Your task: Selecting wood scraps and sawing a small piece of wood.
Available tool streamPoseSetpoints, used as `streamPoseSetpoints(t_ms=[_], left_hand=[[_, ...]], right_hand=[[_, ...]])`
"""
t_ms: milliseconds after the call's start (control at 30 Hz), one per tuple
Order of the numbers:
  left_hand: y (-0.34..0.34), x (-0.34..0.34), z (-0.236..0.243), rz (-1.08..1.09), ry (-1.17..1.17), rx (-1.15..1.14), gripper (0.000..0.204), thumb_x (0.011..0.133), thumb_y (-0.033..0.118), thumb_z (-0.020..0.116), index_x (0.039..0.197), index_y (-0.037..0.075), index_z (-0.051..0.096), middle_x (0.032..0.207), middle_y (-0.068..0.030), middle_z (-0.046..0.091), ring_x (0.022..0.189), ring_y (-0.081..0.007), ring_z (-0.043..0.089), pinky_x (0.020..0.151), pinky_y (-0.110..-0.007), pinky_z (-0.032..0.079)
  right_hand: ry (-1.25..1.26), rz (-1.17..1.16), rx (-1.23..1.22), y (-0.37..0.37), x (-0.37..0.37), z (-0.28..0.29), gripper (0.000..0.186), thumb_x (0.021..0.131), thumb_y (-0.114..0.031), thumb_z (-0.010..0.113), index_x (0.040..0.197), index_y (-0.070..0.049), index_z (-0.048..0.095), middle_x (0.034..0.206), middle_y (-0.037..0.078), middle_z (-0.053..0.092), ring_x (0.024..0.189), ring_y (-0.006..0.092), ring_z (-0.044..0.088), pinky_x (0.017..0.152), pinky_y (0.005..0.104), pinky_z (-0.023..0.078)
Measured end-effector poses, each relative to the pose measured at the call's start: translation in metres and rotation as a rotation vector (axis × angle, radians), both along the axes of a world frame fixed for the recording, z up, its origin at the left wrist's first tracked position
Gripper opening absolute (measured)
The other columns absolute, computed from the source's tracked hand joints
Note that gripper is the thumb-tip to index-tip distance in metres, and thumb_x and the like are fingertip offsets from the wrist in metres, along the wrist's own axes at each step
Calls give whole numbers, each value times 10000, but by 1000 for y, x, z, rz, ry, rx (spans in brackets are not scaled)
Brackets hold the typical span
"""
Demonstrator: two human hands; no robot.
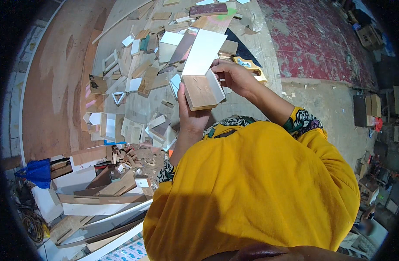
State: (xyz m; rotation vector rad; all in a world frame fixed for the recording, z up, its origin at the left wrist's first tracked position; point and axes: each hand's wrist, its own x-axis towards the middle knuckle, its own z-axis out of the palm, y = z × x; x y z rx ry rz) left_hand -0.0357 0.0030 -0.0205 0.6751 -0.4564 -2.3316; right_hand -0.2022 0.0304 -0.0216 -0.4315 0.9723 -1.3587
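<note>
In front of my chest I hold a small wooden assembly made of joined boards. It has a bare brown board (pixel 200 91), a tall white panel (pixel 204 51) standing out at the far end, and a short white side piece (pixel 214 86) on the right. My left hand (pixel 193 115) grips it from below and the left, thumb along its edge. My right hand (pixel 234 76) has its fingers bent at the right edge, by the white side piece; the fingertips are partly hidden behind it. Just beyond my right hand lies a handsaw with a yellow handle (pixel 254 73).
Many loose wood and white board offcuts (pixel 154 80) cover the worktable (pixel 117 32). A large brown plywood sheet (pixel 56 82) runs along the left. Long boards (pixel 104 200) and a blue plastic bag (pixel 35 173) lie at lower left. A stained red surface (pixel 314 43) stretches at far right.
</note>
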Motion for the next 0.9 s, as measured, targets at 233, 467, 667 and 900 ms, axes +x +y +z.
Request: streamPoseSetpoints(t_ms=[233, 467, 667, 900], left_hand=[[1, -1, 1, -3, -8, 5, 530, 898, 516, 369, 1270, 142, 413, 1183, -59, 509, 1073, -211, 511, 886, -401, 426], [2, -1, -5, -1, -6, -67, 523, 903, 489, 406, 1261, 109, 404, 1181, -70, 508, 1071, -205, 515, 898, -388, 430], [2, 0, -9, 30, -21, -26, 525, 898, 492, 416, 1259, 111, 411, 1175, -68, 512, 1066, -202, 519, 880, -389, 442], [2, -3, -10, 6, 3, 22, 497, 896, 480, 404, 1251, 137, 453, 1188, -52, 521, 1076, -217, 516, 890, -400, 429]], right_hand=[[50, -24, -31, 0, 1, -2, 187, 806, -173, 579, 977, -96, 581, 916, 0, 577, 835, 108, 528, 783, 280, 400], [-46, -11, 32, -4, 0, -13, 215, 784, -177, 611, 979, -89, 585, 915, 5, 586, 862, 135, 528, 818, 306, 370], [-12, -19, 49, -3, 2, -8, 233, 785, -191, 627, 990, -87, 590, 937, 9, 588, 881, 130, 531, 814, 275, 383], [211, -92, -28, -7, 2, -16, 186, 827, -178, 620, 982, -77, 594, 891, 7, 603, 810, 108, 557, 770, 247, 430]])
